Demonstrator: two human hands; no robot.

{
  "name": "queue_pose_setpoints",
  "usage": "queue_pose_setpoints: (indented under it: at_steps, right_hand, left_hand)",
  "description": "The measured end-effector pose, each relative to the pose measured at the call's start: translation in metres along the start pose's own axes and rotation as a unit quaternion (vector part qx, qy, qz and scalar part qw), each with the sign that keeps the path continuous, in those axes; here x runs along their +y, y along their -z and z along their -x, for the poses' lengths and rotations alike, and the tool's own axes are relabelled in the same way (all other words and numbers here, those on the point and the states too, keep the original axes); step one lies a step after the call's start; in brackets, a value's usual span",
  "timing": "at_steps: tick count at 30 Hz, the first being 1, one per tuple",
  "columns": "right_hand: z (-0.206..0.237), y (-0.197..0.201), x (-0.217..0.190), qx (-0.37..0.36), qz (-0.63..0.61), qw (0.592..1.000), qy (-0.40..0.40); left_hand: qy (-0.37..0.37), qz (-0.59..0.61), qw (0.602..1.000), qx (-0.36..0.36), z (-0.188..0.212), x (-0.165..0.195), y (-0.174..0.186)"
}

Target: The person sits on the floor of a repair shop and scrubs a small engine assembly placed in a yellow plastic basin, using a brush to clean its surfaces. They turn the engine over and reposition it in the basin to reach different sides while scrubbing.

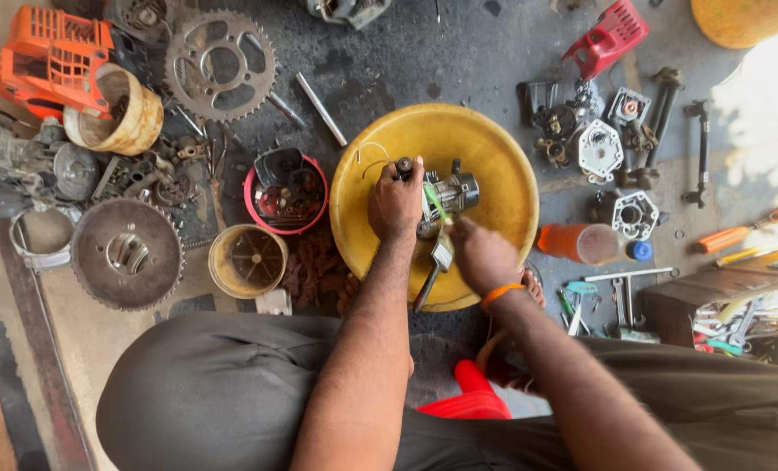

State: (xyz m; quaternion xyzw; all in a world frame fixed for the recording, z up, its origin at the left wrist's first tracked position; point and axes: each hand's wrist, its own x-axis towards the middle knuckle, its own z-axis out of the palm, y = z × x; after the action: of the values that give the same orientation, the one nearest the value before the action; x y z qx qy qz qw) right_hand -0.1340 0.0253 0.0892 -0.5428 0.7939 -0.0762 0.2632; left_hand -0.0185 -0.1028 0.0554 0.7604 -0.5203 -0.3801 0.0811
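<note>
While the left hand [395, 205] clamps its fingers over the top of a small grey metal engine part with a dark cylindrical end [448, 195], the right hand [481, 255] is closed around a slim tool with a pale head and dark handle [436, 266], whose tip meets the part's lower side. That part sits just above the middle of a round yellow plastic basin [502, 166] standing on the dark, oil-stained floor, and a thin green wire runs across it. An orange band circles the right wrist. Left of the basin lie a red-rimmed bowl of small dark pieces [286, 190], a worn yellow tub [248, 260] and a flat toothed steel disc [127, 254]; a larger spoked sprocket [220, 64] rests farther up beside an orange machine housing [53, 54]. To the right, an orange plastic bottle [579, 243] lies on its side near several silver castings [600, 150], well apart from the hands.
</note>
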Motion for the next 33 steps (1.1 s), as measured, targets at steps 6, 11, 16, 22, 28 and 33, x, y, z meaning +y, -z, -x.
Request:
queue_pose_setpoints:
  at_steps: [6,11,16,22,28,33]
  right_hand:
    - [0.002,0.0,-0.008,0.012,-0.037,0.999,-0.007]
    - [0.011,0.005,-0.016,0.009,-0.018,0.999,-0.033]
    - [0.007,0.005,-0.01,0.035,0.003,0.999,-0.015]
    - [0.001,0.0,-0.002,-0.014,0.005,0.997,-0.07]
    - [-0.001,0.0,-0.001,0.01,-0.147,0.989,0.016]
    - [-0.001,0.0,-0.004,-0.052,-0.051,0.995,-0.061]
  left_hand:
    - [-0.049,0.074,0.995,0.034,-0.015,-0.011,-0.023]
    - [0.005,0.069,0.998,0.004,-0.013,-0.014,-0.024]
    - [-0.029,0.038,0.998,0.033,0.001,0.001,-0.004]
    - [-0.005,0.013,1.0,0.019,0.006,0.005,0.001]
    - [0.002,0.04,0.999,0.012,0.001,0.0,-0.002]
    - [0.011,0.018,1.0,-0.001,0.0,0.001,-0.004]
